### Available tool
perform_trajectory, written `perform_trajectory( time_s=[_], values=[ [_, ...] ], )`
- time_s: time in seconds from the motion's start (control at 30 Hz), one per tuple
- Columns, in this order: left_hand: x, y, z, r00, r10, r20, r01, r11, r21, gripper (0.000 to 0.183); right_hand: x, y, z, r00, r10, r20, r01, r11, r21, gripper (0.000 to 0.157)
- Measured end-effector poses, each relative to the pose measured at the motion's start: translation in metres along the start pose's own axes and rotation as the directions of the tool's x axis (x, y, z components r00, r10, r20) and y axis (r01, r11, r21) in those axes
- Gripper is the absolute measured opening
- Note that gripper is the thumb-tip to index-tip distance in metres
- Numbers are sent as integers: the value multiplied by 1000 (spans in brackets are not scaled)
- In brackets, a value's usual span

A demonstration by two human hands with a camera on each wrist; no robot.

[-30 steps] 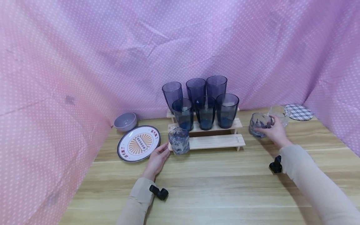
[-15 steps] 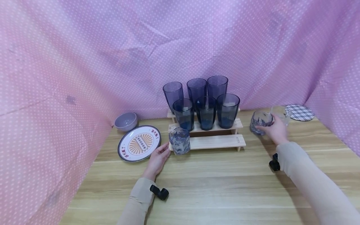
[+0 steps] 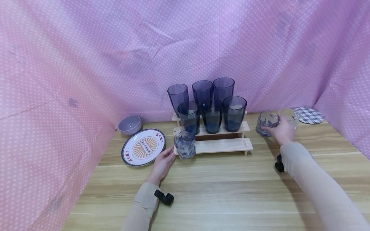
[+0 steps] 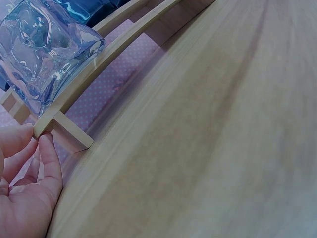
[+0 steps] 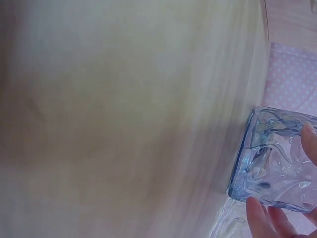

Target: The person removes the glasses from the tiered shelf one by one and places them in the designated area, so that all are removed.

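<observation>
My left hand (image 3: pixel 162 164) pinches the left end of the lowest step of a tiered wooden rack (image 3: pixel 222 146), thumb above and fingers below in the left wrist view. A wavy clear tumbler (image 3: pixel 185 146) stands on that step, just beside the fingertips. To the right of the rack, my right hand (image 3: pixel 282 131) grips a similar short glass tumbler (image 3: pixel 266 123). In the right wrist view its thumb and fingers lie on opposite sides of that tumbler, whose base is close to the wooden table. Another clear glass (image 3: pixel 290 116) stands behind the hand and is partly hidden.
Several tall dark blue glasses (image 3: pixel 234 114) fill the rack's two upper steps. Left of the rack are a patterned oval plate (image 3: pixel 143 147) and a small grey bowl (image 3: pixel 129 125). A checked round mat (image 3: pixel 308 115) lies at the back right, before the pink dotted cloth (image 3: pixel 260 48).
My right forearm has swung a little to the left, and the hand with its tumbler has shifted slightly away from me. The left hand keeps its hold on the rack.
</observation>
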State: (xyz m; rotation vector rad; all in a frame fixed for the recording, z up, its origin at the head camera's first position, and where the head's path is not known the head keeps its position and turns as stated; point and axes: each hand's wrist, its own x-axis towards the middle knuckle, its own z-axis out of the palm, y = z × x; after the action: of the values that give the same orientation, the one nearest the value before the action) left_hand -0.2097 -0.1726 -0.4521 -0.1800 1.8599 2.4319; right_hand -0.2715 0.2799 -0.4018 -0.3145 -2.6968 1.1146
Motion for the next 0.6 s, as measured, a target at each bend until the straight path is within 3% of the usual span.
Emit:
perform_trajectory(
  time_s=[0.3,0.6],
  values=[
    [0,-1,-1,1000,3,7,-3,1000,9,44,5,0,3,999,32,22,-31,998,-53,94],
    [0,-1,-1,1000,3,2,-3,1000,2,45,5,-1,2,999,32,44,-32,999,-1,96]
  ],
)
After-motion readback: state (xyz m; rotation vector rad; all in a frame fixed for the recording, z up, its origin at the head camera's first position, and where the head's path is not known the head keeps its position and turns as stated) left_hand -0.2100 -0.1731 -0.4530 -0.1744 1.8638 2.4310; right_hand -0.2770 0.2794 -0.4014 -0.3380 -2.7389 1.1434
